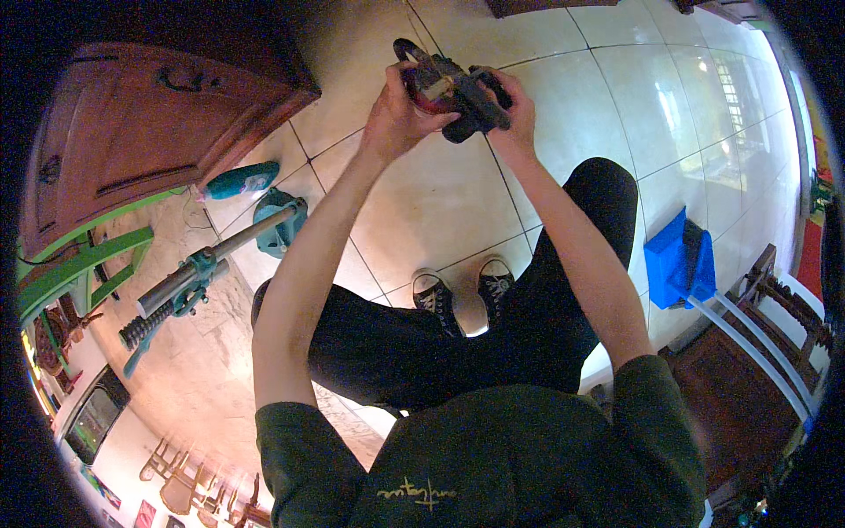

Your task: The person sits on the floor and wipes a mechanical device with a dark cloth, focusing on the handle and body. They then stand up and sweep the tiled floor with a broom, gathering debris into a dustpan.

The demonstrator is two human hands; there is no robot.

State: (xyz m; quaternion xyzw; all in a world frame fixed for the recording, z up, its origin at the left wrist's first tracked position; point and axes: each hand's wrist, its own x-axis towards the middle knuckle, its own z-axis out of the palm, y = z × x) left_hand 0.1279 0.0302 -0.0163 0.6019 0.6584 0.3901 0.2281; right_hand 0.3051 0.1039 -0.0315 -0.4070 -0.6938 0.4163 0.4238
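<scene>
Both of my hands hold a dark hand-held device [472, 99] out above the tiled floor [436, 211]. It looks like a power tool with a reddish part and a dark loop at its far left end, but its exact kind is unclear. My left hand [398, 119] grips the reddish side, its thumb lying across the near face. Around the black right side, my right hand [519, 112] has its fingers curled. Parts of the device are hidden behind the fingers. My shoes [432, 297] show on the floor below, between my bent knees.
At left stand a wooden cabinet [145, 125], a green frame [86, 270], and a drill stand [218, 254] with a metal column and spring. A teal object [242, 179] lies by the cabinet. At right are a blue dustpan [667, 264] and a wooden chair [733, 376].
</scene>
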